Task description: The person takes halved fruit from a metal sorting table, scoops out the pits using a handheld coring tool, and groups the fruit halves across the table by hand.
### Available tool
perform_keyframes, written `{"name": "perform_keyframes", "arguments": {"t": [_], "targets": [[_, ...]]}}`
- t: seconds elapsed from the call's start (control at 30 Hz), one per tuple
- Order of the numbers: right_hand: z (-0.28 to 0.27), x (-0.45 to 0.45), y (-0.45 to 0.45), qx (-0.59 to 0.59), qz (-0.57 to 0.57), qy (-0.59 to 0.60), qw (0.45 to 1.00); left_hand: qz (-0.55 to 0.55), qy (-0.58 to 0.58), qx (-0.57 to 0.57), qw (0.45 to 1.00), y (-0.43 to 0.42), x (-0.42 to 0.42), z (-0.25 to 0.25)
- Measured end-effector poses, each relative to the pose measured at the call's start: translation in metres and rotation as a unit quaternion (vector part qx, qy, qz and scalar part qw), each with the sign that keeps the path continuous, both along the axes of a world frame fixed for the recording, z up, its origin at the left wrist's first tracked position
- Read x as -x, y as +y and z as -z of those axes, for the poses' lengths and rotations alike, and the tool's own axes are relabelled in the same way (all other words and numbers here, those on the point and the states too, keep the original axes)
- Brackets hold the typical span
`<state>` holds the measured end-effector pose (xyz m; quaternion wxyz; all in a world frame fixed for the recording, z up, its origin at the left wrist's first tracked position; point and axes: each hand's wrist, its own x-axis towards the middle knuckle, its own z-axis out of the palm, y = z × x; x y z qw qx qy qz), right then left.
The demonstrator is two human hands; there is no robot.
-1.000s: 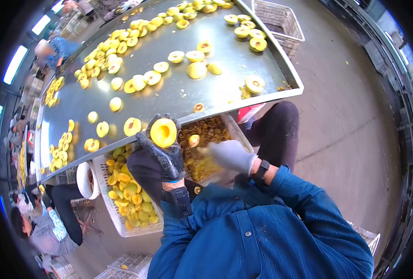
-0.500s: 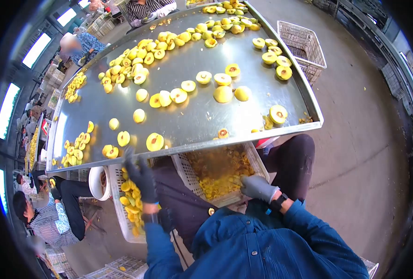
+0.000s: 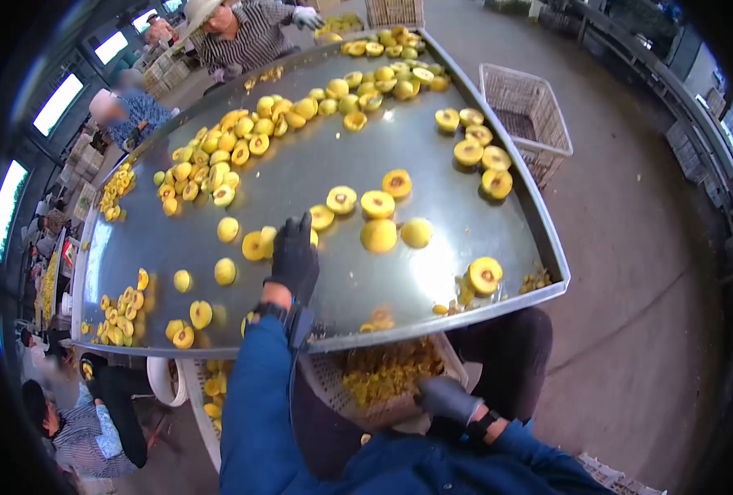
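Observation:
My left hand [image 3: 294, 260], in a dark glove, reaches over the metal table with its fingers stretched out. Its fingertips are over a group of yellow peach halves; one peach half [image 3: 259, 244] lies just left of it, and another is partly covered by the fingers. My right hand [image 3: 449, 400], in a grey glove, is curled low beside a white crate [image 3: 327, 379] of yellow and brown fruit scraps. Whatever its fingers hold, if anything, is hidden. Several cut peaches, some showing brown pits, lie near the left hand, including a cut peach [image 3: 377, 204].
The metal table [image 3: 465, 239] has a raised rim. A long heap of peach halves [image 3: 242, 136] runs across its far side. Another crate [image 3: 195, 396] with peach pieces and a white bucket [image 3: 165, 381] stand below left. An open crate [image 3: 548, 124] stands right. Co-workers sit around.
My left hand has moved from the table's near edge up and forward over the peach halves. My right hand stays by the scrap crate. The view has shifted, and a co-worker across the table shows more.

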<state>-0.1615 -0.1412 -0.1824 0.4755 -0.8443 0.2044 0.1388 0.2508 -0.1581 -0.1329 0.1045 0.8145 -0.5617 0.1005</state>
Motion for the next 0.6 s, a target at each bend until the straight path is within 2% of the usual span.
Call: {"name": "perform_keyframes", "arguments": {"t": [0.03, 0.07, 0.13, 0.17, 0.23, 0.3, 0.37, 0.4, 0.47, 0.5, 0.53, 0.57, 0.6], "targets": [[0.000, -0.001, -0.008, -0.006, -0.004, -0.027, 1.000, 0.063, -0.050, 0.066, 0.995, 0.006, -0.011, 0.022], [-0.001, -0.002, -0.016, -0.013, -0.008, -0.054, 0.998, 0.075, -0.012, 0.110, 0.991, 0.011, 0.000, 0.014], [0.002, -0.009, -0.018, 0.024, -0.021, -0.103, 0.994, 0.042, 0.140, 0.197, 0.969, 0.025, 0.029, -0.002], [-0.001, -0.018, -0.017, 0.035, -0.028, -0.125, 0.991, -0.011, 0.287, 0.192, 0.938, 0.033, 0.057, -0.028], [-0.112, -0.042, -0.034, 0.014, 0.122, -0.115, 0.986, 0.008, 0.390, 0.254, 0.885, 0.052, 0.095, -0.030], [-0.157, -0.052, -0.035, -0.165, 0.289, -0.161, 0.929, -0.014, 0.520, 0.259, 0.814, 0.066, 0.156, -0.061], [-0.119, -0.069, -0.022, -0.179, 0.359, -0.329, 0.855, 0.006, 0.549, 0.272, 0.790, 0.081, 0.204, -0.076], [-0.123, -0.070, -0.018, -0.213, 0.362, -0.289, 0.860, 0.001, 0.589, 0.305, 0.748, 0.086, 0.223, -0.072], [-0.145, -0.068, -0.013, -0.334, 0.358, -0.282, 0.825, -0.006, 0.657, 0.376, 0.653, 0.090, 0.252, -0.068], [-0.152, -0.064, -0.006, -0.394, 0.356, -0.273, 0.803, -0.006, 0.665, 0.403, 0.628, 0.091, 0.262, -0.072], [-0.123, -0.066, -0.004, -0.375, 0.334, -0.300, 0.811, -0.012, 0.676, 0.425, 0.602, 0.091, 0.271, -0.079], [-0.125, -0.062, -0.001, -0.360, 0.323, -0.306, 0.820, -0.025, 0.686, 0.444, 0.576, 0.093, 0.279, -0.089], [-0.136, -0.055, -0.004, -0.330, 0.285, -0.293, 0.851, -0.046, 0.652, 0.442, 0.614, 0.097, 0.287, -0.112]]}}
